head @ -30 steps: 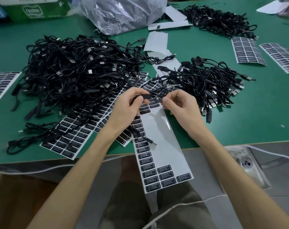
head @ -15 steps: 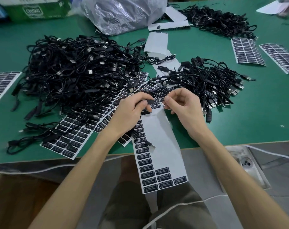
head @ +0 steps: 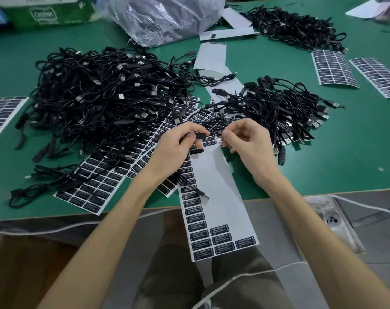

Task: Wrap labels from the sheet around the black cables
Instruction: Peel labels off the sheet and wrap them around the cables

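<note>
Stickers in black rows cover a label sheet (head: 4, 114) at the far left edge of the frame, flat on the green table (head: 345, 152). A green cardboard box (head: 49, 14) stands in the upper left corner. Right of the sheet, a big heap (head: 105, 94) of black cables fills the left-centre. Several full sheets (head: 93, 188) fan out from under its lower side toward the table's near edge. A crumpled plastic bag (head: 167, 16) sits at top centre.

Below it, at mid-frame, the two hands are close together but not touching. The left hand (head: 174, 150) pinches one cable (head: 199, 135) by a thick black part between thumb and forefinger. The cable's loose end trails down under the hand to a plug. The right hand (head: 247, 143) has its fingers curled, and its thumb and forefinger pinch a label (head: 216, 133) just beside that black part. Whether the label already touches the cable cannot be told.

Under both hands lies a long sheet (head: 214, 197), mostly bare backing. It keeps a column of labels on its left side and hangs over the table edge onto the person's lap.

Right of the hands is a smaller heap (head: 278, 108) of cables. A far heap (head: 296, 25) lies in the upper right, and two more full sheets (head: 332, 68) lie near the right edge. A power strip (head: 332, 221) shows lower right, below the table.
</note>
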`<state>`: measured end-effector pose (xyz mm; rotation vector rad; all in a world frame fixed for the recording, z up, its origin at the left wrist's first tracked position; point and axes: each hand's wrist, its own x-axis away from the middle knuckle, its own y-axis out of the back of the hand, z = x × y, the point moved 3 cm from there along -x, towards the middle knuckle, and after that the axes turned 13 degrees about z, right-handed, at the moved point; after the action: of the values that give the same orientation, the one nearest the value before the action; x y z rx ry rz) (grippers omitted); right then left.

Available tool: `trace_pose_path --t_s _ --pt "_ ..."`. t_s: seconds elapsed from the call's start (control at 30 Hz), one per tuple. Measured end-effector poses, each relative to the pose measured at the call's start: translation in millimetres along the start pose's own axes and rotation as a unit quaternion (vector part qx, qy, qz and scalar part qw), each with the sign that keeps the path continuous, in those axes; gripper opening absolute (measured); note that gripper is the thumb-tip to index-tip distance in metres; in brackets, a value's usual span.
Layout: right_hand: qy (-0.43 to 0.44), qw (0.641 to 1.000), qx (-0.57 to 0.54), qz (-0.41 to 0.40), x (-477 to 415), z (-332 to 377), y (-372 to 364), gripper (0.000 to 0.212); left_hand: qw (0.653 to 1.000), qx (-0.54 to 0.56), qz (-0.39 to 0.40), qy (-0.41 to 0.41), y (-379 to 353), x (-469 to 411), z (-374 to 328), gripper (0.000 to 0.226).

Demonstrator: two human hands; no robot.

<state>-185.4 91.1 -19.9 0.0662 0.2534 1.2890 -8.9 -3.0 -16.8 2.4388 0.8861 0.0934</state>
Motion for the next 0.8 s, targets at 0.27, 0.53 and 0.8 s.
trace_pose_path --t_s 0.27,0.53,0.8 --pt "0.006 1.0 -0.009 0.003 -0.4 0.9 -0.5 0.005 0.999 0.009 -0.013 0.032 -1.3 -0.3 -2.5 0.028" --pt "0.029 0.999 -0.025 0.009 -0.7 1.3 0.4 0.005 0.999 -0.036 0.013 0.029 -12.0 -17.4 -17.5 0.029" --pt "0.027 0.999 -0.009 -0.018 0.0 0.1 1.5 0.004 0.999 0.034 0.007 0.002 -26.8 -19.5 -7.7 0.017"
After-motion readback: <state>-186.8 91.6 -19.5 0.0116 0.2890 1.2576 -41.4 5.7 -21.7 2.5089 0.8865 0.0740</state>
